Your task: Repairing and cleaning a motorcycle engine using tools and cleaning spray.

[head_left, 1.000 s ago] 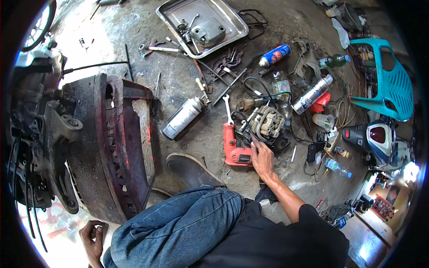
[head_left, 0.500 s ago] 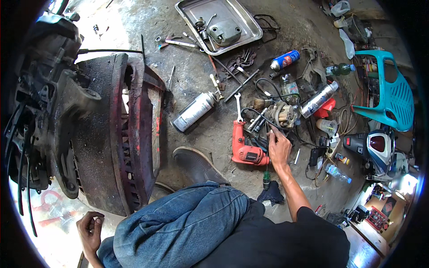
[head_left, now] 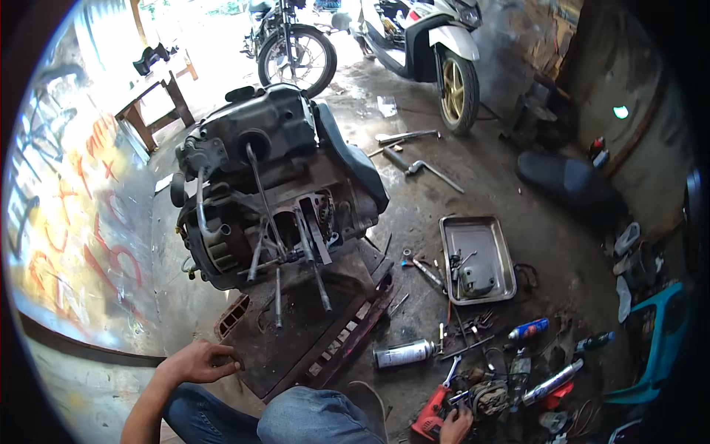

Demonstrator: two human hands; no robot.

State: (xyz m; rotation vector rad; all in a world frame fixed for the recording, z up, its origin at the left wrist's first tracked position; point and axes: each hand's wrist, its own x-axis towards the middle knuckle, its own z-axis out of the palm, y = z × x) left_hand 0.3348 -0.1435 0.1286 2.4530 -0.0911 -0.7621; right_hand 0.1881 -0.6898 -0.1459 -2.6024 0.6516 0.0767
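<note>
My left hand (head_left: 201, 362) hangs loosely above my knee, beside the worn platform (head_left: 288, 354). Its fingers are slightly curled and apart, with nothing in them. Low on the right, my right hand (head_left: 456, 428) reaches among tools on the floor, its fingers closing at a small shiny metal piece (head_left: 460, 398); what they grip is too small to make out. Next to it lie a red power drill (head_left: 429, 416), a combination wrench (head_left: 452, 370) and a round metal part with windings (head_left: 489, 399). An engine (head_left: 274, 185) with upright studs stands on the platform.
A metal tray (head_left: 477, 229) holds a metal cover. Spray cans (head_left: 403, 354) and a blue can (head_left: 529, 328) lie nearby. A turquoise plastic chair (head_left: 654, 348) stands right. Beyond are a scooter (head_left: 429, 44), a motorcycle wheel (head_left: 297, 61) and a loose seat (head_left: 569, 181).
The view has swung up and left, bringing the whole engine and the motorcycles into sight. My left hand has lifted and come forward; my right hand stays by the drill and metal parts.
</note>
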